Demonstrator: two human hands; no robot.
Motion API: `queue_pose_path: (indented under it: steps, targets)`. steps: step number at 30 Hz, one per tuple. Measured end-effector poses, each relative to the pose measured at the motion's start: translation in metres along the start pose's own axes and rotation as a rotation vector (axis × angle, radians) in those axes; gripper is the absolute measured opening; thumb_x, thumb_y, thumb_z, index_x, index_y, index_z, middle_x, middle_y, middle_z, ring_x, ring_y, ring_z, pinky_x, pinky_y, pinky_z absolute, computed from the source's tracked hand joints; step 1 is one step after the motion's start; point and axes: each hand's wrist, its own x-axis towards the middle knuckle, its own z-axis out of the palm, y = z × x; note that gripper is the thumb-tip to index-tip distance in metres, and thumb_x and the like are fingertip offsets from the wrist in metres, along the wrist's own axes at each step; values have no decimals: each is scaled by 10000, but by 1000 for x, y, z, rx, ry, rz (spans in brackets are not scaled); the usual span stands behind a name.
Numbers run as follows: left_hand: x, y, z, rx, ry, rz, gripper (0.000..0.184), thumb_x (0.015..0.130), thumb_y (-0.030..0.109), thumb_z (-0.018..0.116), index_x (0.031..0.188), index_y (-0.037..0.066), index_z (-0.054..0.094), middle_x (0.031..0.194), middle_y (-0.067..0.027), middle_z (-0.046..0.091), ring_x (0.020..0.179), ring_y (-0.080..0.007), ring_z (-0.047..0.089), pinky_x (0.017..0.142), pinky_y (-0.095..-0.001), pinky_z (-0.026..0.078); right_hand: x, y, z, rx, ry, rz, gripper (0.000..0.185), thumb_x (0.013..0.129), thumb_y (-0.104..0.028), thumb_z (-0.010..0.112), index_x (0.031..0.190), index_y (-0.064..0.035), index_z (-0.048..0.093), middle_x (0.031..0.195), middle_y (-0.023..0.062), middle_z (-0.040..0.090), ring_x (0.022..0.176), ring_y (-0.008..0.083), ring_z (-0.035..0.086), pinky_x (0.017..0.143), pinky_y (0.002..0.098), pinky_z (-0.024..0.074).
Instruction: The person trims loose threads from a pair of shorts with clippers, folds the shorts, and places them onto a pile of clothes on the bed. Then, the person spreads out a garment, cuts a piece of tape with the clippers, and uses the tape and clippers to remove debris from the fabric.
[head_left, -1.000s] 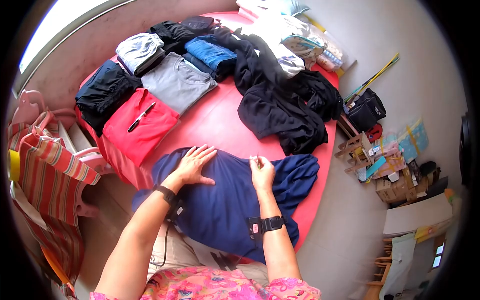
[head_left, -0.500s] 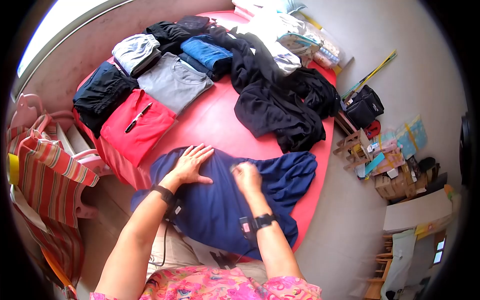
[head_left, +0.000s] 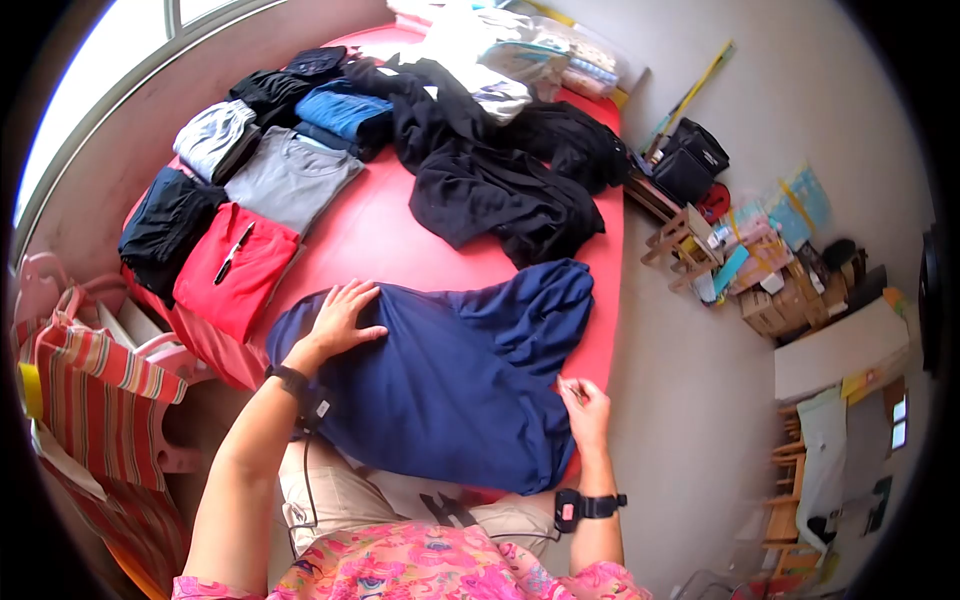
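A navy blue garment (head_left: 440, 380) lies spread on the red bed surface (head_left: 345, 235) in front of me, its right part bunched in folds. My left hand (head_left: 345, 322) rests flat on its left part, fingers stretched out. At the garment's right edge is my right hand (head_left: 585, 405), closed with thumb and fingers pinched together. Whatever is between those fingertips is too small to make out. Beyond my left hand lies a folded red shirt (head_left: 215, 285) with a pen (head_left: 234, 255) on top.
Folded clothes stand at the back left: a grey T-shirt (head_left: 290, 175), jeans (head_left: 345, 110) and dark garments (head_left: 165, 225). A loose black heap (head_left: 500, 185) covers the back right. A striped cloth (head_left: 100, 400) hangs over a pink chair on the left. Boxes (head_left: 785, 305) stand on the floor at right.
My right hand has moved right, from the middle of the navy garment to its right edge. The left hand stays flat on the cloth. The view has shifted to the right.
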Motion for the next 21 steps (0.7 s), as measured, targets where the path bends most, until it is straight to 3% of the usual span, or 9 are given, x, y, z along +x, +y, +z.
queue_pose_path:
  steps: [2,3,7,11,12,13,14,19,21]
  targets:
    - [1,23,0,75,102,25,615,768,427,708,1260,89,562,1396,-138,435,1352,-309,324,1140,-481,200,-27,9,-35,12,48,66,82,827,-40,679,874,23,654,798,-7,640,748,66,555,717,228,463]
    - [4,31,10,90,256,175,529,742,358,736,1177,86,609,1294,-132,503,1258,-315,416,1105,-489,259,-38,16,-47,38,74,125,72,828,-35,673,876,17,657,800,-8,640,749,65,554,716,222,460]
    - [7,119,22,-61,140,376,426,734,220,739,1120,92,612,1153,-99,548,1084,-290,522,929,-379,450,-61,47,-59,141,125,173,74,832,-41,665,887,8,658,812,-9,640,774,59,548,747,225,453]
    - [8,164,57,-120,-51,328,438,773,135,678,1195,96,565,1088,-112,557,988,-298,588,834,-378,497,-49,66,-34,226,81,74,152,834,-69,685,950,22,649,818,-9,638,765,54,547,749,216,449]
    - [10,160,71,-198,-59,344,430,780,103,650,1200,94,560,1048,-124,566,936,-313,604,793,-393,509,-46,62,-32,235,52,202,163,833,-73,688,957,25,649,819,-11,641,753,50,547,732,215,451]
    - [9,161,75,-177,-13,372,352,799,101,617,1149,88,583,989,-124,585,909,-315,609,788,-392,510,-45,53,-32,242,20,330,173,832,-77,690,964,27,649,819,-13,643,740,45,546,716,213,454]
    - [7,160,77,-139,-31,340,277,809,103,600,1084,79,601,964,-119,589,893,-317,612,778,-393,512,-42,73,-25,329,10,169,156,830,-93,698,933,18,659,797,-23,640,710,40,537,668,215,451]
    - [-9,147,71,-61,-78,276,115,828,117,564,896,51,630,892,-121,588,853,-326,611,736,-395,518,-61,55,-24,201,-75,153,124,827,-113,709,854,3,674,755,-31,632,701,41,526,647,223,446]
    - [-16,137,67,-150,-29,387,118,848,136,562,879,35,615,900,-127,613,802,-293,642,683,-376,527,-80,25,-28,167,-118,53,107,830,-114,709,863,-15,684,775,-14,644,706,45,533,652,219,446]
